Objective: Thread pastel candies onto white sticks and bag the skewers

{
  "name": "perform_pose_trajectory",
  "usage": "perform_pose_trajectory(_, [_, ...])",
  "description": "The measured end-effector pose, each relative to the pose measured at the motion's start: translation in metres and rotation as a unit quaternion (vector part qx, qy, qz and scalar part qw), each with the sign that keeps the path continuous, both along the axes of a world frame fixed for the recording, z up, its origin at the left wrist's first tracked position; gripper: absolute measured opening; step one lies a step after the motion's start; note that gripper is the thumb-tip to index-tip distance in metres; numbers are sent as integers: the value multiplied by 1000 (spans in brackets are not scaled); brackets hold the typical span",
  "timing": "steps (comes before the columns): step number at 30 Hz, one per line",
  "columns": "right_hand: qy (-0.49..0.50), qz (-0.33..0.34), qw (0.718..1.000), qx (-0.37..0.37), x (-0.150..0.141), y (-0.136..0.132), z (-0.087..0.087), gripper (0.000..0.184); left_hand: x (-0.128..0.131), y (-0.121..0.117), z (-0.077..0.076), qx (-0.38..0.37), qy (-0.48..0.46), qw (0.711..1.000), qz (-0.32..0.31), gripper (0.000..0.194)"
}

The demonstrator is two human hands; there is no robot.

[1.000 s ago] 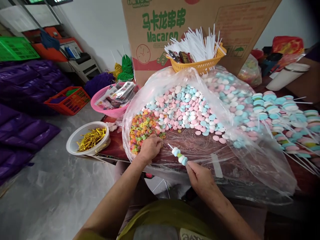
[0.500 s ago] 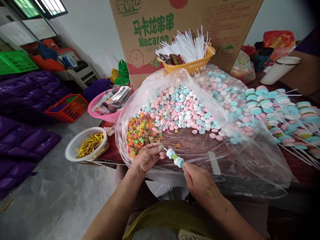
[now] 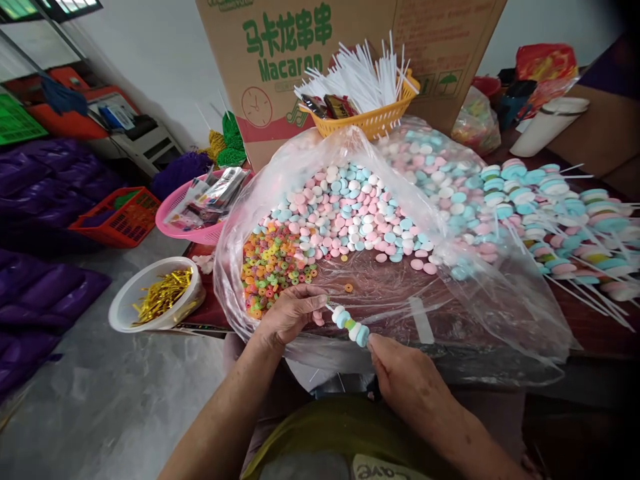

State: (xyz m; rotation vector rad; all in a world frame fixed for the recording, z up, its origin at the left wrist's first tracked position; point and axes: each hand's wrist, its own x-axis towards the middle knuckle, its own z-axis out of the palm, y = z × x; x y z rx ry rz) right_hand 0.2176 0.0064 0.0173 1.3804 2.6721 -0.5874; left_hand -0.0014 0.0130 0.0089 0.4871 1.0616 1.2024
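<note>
My right hand (image 3: 407, 380) is closed on the lower end of a white stick (image 3: 349, 324) that carries white, blue and green candies. My left hand (image 3: 293, 313) pinches something small at the stick's upper tip; I cannot make out what. Both hands hover over the near edge of a big clear plastic bag (image 3: 425, 320). Inside the bag, a patch of small colourful ring candies (image 3: 273, 267) lies just beyond my left hand. A heap of pink, blue and white round candies (image 3: 350, 213) sits behind the rings.
Finished candy skewers (image 3: 565, 220) lie piled at the right. A yellow basket of white sticks (image 3: 365, 100) stands before a Macaron cardboard box (image 3: 280, 60). At the left sit a white bowl of gold twist ties (image 3: 155, 300) and a pink basket (image 3: 193, 213).
My left hand left the ring candies and came to the stick's tip with its fingers pinched. The right hand kept its hold on the stick. The view drifted slightly.
</note>
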Motion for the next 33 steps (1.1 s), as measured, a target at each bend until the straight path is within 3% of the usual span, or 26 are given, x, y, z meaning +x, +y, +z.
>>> perform_pose_trajectory(5, [72,-48,996,34,4,-1,-13,18,15,4,1,19,-7,999,35,34])
perform_pose_trajectory(11, [137,-62,988,29,8,0,-16,19,21,4,0,96,87,988,88,27])
perform_pose_trajectory(17, [152,-70,986,-10,-4,-3,-13,19,42,-7,-16,122,325,917,197,14])
perform_pose_trajectory(19, [162,-79,983,-17,-6,0,-16,19,46,-9,-14,138,337,916,167,14])
perform_pose_trajectory(22, [202,-100,974,0,3,10,-25,22,42,1,-4,165,330,929,14,17])
perform_pose_trajectory(24, [232,-120,965,8,13,17,-30,26,38,16,1,143,357,923,-32,18])
perform_pose_trajectory(27, [242,-131,961,2,25,22,-30,29,41,41,-1,79,388,918,8,14])
perform_pose_trajectory(29, [238,-132,962,8,30,21,-27,28,44,50,-5,57,362,931,8,17])
perform_pose_trajectory(33, [225,-127,966,23,30,16,-23,28,39,42,-7,28,275,961,-4,7])
